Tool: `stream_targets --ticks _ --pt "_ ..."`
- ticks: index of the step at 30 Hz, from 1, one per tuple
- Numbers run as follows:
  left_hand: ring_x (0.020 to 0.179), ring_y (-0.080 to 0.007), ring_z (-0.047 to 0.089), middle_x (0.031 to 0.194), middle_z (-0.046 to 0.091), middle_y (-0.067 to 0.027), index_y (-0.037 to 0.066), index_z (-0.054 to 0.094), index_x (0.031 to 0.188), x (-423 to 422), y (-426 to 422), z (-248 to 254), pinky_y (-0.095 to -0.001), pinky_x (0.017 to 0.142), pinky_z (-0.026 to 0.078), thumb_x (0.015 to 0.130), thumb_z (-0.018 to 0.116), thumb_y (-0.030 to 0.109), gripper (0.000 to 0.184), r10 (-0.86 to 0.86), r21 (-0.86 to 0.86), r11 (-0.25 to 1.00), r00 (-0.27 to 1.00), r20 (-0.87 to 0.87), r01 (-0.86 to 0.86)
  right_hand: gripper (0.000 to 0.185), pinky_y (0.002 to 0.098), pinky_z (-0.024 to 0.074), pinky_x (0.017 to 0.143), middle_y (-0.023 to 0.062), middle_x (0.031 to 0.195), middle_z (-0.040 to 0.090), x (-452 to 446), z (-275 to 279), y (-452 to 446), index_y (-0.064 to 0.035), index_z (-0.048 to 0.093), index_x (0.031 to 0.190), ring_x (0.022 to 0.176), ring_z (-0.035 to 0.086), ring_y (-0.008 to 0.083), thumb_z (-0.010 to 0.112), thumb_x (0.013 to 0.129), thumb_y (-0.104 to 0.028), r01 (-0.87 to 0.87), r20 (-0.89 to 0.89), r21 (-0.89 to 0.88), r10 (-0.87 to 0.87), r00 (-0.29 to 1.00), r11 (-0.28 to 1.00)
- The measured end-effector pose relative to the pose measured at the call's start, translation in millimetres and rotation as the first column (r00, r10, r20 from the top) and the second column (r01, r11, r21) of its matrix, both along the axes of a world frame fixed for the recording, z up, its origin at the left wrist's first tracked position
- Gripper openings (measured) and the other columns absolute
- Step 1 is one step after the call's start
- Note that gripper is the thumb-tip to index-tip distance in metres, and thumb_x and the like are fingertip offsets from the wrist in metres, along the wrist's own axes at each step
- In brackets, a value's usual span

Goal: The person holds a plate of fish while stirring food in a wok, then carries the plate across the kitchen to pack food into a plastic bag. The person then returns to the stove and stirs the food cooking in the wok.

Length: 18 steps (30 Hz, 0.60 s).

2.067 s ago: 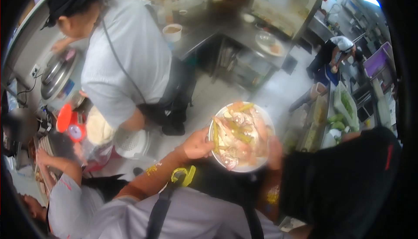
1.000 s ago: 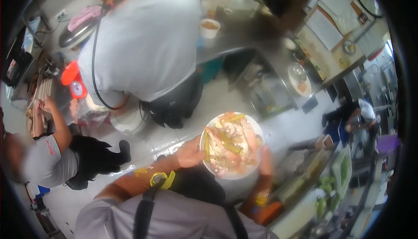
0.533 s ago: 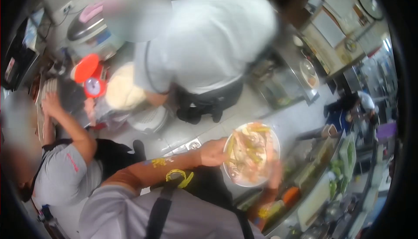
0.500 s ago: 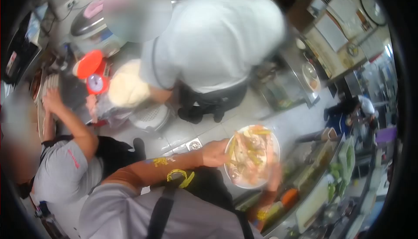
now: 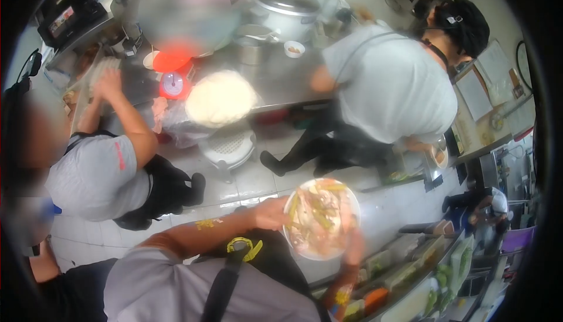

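Note:
In front of my body is a round white bowl (image 5: 322, 254) full of pale pinkish pieces and green-yellow strips of food; their exact kind is unclear. My left hand (image 5: 271, 213) grips its left rim, fingers mostly hidden beneath. At the opposite side, my right hand (image 5: 353, 241) holds the rim, with its fingers blurred against the food.
A co-worker (image 5: 399, 82) leans over a counter at right; another person (image 5: 102, 172) works at left. A steel table (image 5: 281, 82) carries a red scale (image 5: 174, 84), a large pale dough mass (image 5: 220, 98) and a cooker (image 5: 287, 14). Ingredient bins (image 5: 404, 263) line the lower right.
The view has turned, bringing more of the steel table into sight. The nearest co-worker now appears farther right, bending. The bowl stays in my hands and sits slightly left in view.

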State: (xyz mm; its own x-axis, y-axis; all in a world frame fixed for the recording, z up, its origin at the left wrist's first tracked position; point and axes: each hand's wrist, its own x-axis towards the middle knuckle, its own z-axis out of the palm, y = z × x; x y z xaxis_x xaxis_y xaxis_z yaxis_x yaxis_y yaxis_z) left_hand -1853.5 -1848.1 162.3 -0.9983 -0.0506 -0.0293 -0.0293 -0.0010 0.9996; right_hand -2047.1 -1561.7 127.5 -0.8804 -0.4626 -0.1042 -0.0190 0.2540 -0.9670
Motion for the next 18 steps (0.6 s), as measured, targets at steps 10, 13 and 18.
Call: stream_targets --ticks 10,13,18 --pt "0.059 -0.0116 0.058 0.09 0.066 -0.0079 0.004 0.05 0.131 49 -99 -28 -0.0262 0.052 0.048 0.087 0.059 0.017 0.046 0.341 0.029 0.937 0.927 0.156 -0.349 0.046 0.0342 0.0455 0.088 0.0134 0.11 0.065 4 41 -182 0.0002 0.059 0.121 0.101 0.058 0.0218 0.041 0.103 -0.038 -0.325 0.026 0.03 0.324 0.946 0.945" --pt "0.055 -0.0113 0.058 0.086 0.065 -0.0072 0.003 0.048 0.131 33 -154 1 -0.0254 0.049 0.048 0.086 0.055 0.012 0.046 0.446 0.026 0.891 0.885 0.137 -0.453 0.045 0.0253 0.0367 0.054 0.0028 0.083 0.059 -25 38 -261 -0.0036 0.06 0.114 0.064 0.048 0.0093 0.04 0.102 -0.042 -0.366 0.03 -0.027 0.367 0.93 0.93" --pt "0.056 -0.012 0.059 0.09 0.065 -0.0084 0.0 0.048 0.13 -12 -272 -1 -0.0253 0.049 0.049 0.083 0.051 0.007 0.048 0.471 -0.046 0.882 0.876 0.104 -0.469 0.051 0.0234 0.0342 0.039 0.0005 0.071 0.057 -80 53 -382 -0.004 0.06 0.113 0.046 0.044 0.0066 0.038 0.101 -0.049 -0.424 -0.04 0.007 0.424 0.905 0.906"
